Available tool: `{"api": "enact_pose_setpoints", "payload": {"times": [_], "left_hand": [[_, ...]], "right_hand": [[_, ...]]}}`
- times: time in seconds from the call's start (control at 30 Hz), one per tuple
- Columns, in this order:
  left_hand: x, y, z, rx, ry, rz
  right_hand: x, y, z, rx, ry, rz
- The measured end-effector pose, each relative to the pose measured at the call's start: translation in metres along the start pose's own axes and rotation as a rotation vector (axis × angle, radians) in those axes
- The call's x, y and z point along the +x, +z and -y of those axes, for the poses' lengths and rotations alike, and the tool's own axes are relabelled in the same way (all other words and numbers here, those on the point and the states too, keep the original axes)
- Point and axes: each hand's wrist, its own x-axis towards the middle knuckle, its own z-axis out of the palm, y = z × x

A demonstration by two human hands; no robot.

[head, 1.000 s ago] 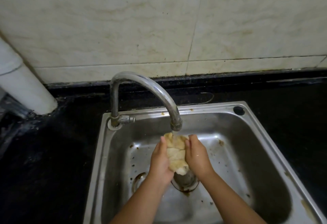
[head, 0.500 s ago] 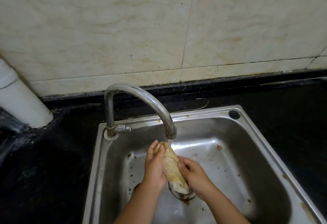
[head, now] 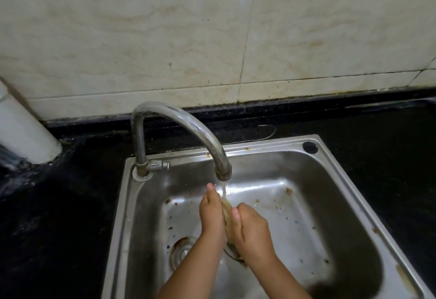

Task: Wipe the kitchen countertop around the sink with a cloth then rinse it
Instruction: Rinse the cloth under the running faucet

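A wet yellowish cloth is pressed between my two palms over the steel sink. Only a narrow strip of it shows between them. My left hand lies flat against its left side, fingers pointing up toward the spout. My right hand closes over its right side. A thin stream of water falls from the curved tap onto the top of the cloth. The black countertop surrounds the sink.
The drain sits in the basin floor left of my forearms. Brown specks dot the sink bottom. A white pipe stands at the back left corner. A cream tiled wall rises behind the counter.
My hands have closed together on the cloth, hiding most of it, where earlier it showed as a rolled bundle. The view has tilted up slightly.
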Motion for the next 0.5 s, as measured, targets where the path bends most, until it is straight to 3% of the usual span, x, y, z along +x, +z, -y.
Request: {"api": "enact_pose_setpoints", "payload": {"times": [0.1,0.17,0.33,0.43,0.5], "left_hand": [[-0.004,0.001,0.002,-0.166,-0.219,0.093],[-0.008,0.002,0.006,-0.238,-0.261,0.131],[0.002,-0.006,-0.003,-0.175,-0.098,0.005],[0.004,-0.009,-0.009,-0.005,0.061,-0.068],[0.0,-0.009,-0.011,0.055,0.104,-0.054]], "right_hand": [[0.017,0.002,-0.007,-0.036,0.027,0.103],[0.034,0.002,-0.015,-0.071,0.113,0.194],[0.045,-0.001,-0.012,-0.094,0.079,0.242],[0.024,-0.01,-0.001,0.052,-0.005,0.319],[0.017,-0.014,0.001,0.164,0.052,0.295]]}}
